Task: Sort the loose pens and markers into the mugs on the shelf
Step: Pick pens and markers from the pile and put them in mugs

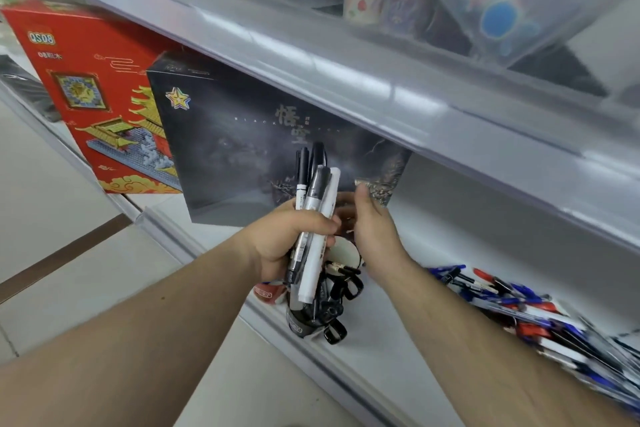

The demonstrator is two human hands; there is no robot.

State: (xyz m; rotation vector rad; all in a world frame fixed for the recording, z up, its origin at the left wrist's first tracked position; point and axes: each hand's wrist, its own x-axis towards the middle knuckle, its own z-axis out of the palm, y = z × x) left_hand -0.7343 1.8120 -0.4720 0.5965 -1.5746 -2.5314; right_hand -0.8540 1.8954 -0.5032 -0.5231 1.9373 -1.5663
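My left hand (pixel 287 239) grips a bundle of black and white markers (pixel 313 218), their caps pointing up in front of the dark box. My right hand (pixel 369 218) is just right of the bundle, fingers curled towards it, thumb up; whether it holds anything I cannot tell. Below the hands a white mug (pixel 341 251) with a black rim stands on the shelf (pixel 398 340), partly hidden. A black mug (pixel 311 319) lies or leans near the shelf's front edge, with black clips around it. A heap of loose blue, red and white pens (pixel 540 315) lies on the shelf at the right.
A dark box (pixel 249 135) and a red building-block box (pixel 93 90) stand at the back left of the shelf. A red-and-white item (pixel 268 291) peeks out under my left wrist. The upper shelf edge (pixel 346 80) overhangs, with plastic containers above. Tiled floor at left.
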